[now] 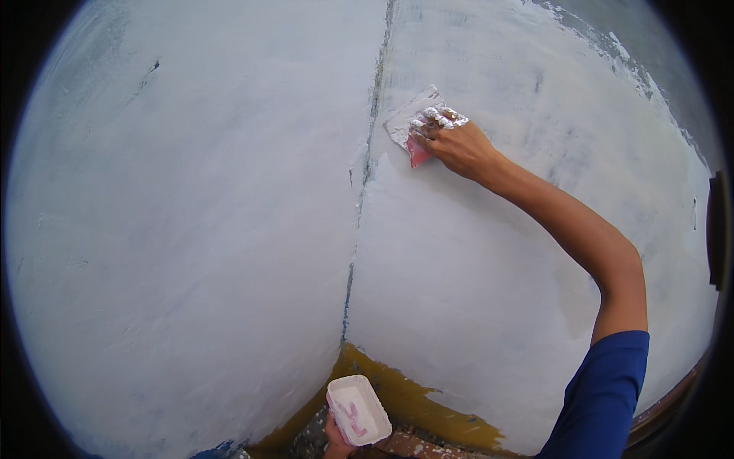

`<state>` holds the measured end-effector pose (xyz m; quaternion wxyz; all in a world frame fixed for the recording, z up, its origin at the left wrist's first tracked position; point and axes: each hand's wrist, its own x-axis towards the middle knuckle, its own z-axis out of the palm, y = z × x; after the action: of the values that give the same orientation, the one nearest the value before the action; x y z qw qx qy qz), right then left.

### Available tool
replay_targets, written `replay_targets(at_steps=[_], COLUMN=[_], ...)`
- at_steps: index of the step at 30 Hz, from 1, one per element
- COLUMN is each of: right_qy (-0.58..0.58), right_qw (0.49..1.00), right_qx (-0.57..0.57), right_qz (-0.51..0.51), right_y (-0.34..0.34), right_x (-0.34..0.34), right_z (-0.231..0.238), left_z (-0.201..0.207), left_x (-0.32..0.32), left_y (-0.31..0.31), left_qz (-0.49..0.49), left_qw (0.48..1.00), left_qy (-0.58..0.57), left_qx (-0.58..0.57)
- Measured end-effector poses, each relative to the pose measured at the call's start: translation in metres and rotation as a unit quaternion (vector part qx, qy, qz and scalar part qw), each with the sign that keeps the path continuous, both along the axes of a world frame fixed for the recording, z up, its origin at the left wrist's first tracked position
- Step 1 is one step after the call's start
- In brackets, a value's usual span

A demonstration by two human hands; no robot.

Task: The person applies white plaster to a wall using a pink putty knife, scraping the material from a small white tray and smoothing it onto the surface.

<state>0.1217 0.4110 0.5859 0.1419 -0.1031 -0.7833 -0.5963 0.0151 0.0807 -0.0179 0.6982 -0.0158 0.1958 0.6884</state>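
My right hand (453, 141) reaches up to the right-hand wall, its fingers smeared with white paste and closed on a flat scraper (420, 157). The scraper shows pink where the paste does not cover it. Its blade lies against the wall beside the corner line. Low in the view, my left hand (336, 439) is wrapped round the side of a small rectangular tub (358, 409). White paste with pinkish streaks shows inside the tub. Most of the left hand's fingers are hidden by the tub.
Two walls, the left one (191, 214) and the right one (474, 283), are coated white and meet at a rough dark corner seam (356, 229). Bare mustard-coloured paint (413, 398) shows at their foot. A dark object (717, 229) stands at the far right edge.
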Motion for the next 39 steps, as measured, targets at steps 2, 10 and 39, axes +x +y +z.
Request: replay_targets(at_steps=[2, 10, 39], right_qy=[0.029, -0.102, 0.012], right_qw=[0.999, 0.991, 0.994], right_qx=[-0.004, -0.052, -0.106], right_qz=[0.040, 0.075, 0.005], right_y=[-0.004, -0.019, -0.029], right_x=[-0.001, -0.031, -0.028], right_z=[-0.011, 0.062, -0.117], left_z=[-0.012, 0.033, 0.020], left_x=[0.000, 0.007, -0.001], left_y=[-0.004, -0.024, -0.036], left_qz=[0.033, 0.035, 0.056], left_qw=[0.999, 0.997, 0.997], left_qy=[0.016, 0.008, -0.034], left_qx=[0.025, 0.064, 0.033])
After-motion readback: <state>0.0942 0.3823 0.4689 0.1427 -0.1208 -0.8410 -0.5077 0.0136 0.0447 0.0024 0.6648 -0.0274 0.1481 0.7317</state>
